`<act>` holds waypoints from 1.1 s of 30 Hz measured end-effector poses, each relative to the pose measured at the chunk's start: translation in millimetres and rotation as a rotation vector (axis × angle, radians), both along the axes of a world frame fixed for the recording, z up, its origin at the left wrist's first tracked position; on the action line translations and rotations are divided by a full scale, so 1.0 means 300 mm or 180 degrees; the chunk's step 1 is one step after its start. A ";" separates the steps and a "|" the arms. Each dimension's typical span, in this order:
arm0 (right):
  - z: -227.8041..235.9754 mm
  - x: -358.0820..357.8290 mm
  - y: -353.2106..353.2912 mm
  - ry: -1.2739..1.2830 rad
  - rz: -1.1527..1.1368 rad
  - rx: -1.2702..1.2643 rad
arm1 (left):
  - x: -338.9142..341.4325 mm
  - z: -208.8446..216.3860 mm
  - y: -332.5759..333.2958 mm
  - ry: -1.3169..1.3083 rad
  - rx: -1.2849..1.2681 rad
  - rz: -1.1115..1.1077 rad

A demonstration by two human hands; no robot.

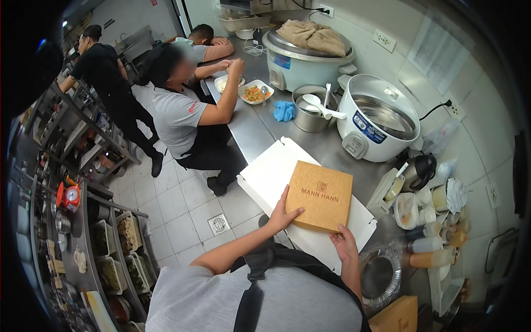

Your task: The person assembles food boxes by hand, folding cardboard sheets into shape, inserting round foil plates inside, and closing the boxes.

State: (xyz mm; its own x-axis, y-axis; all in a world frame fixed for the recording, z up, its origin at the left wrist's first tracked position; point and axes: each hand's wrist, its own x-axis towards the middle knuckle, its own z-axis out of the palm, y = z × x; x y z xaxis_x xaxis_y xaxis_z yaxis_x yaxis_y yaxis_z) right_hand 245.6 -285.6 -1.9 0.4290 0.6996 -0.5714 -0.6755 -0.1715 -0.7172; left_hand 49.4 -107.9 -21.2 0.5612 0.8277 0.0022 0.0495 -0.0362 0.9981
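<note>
Between my two hands is a square brown cardboard box (319, 213), closed, with dark print on its lid. My left hand (283, 213) grips its left edge, thumb on top and fingers against the side. At its near right corner, my right hand (344, 243) holds the edge, with the fingertips partly hidden beneath. A flat white cardboard sheet (271, 167) lies under the box on the steel table (243, 119). Whether the box rests on the sheet or is slightly raised, I cannot tell.
Beyond the sheet stand an open rice cooker (381, 119), a metal pot (311, 115) with white scoops, and a larger cooker (304, 61) topped with cloth. A foil tray (381, 274) and sauce bottles (431, 259) are at right. A seated person (185, 105) eats at the table's left.
</note>
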 end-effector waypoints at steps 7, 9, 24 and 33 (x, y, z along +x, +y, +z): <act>-0.075 0.021 -0.002 0.0443 -0.0430 0.0549 | 0.025 -0.045 -0.021 -0.0387 -0.0193 0.0135; -0.064 0.006 0.004 0.0456 -0.0529 0.0521 | 0.024 -0.044 -0.031 -0.0392 -0.0351 0.0135; -0.124 -0.006 0.035 0.1098 -0.0817 0.0928 | 0.046 0.047 0.023 -0.0219 -0.2107 -0.0025; -0.101 0.012 0.046 0.0244 -0.0484 0.1036 | 0.053 0.034 0.018 -0.0297 -0.2311 0.0087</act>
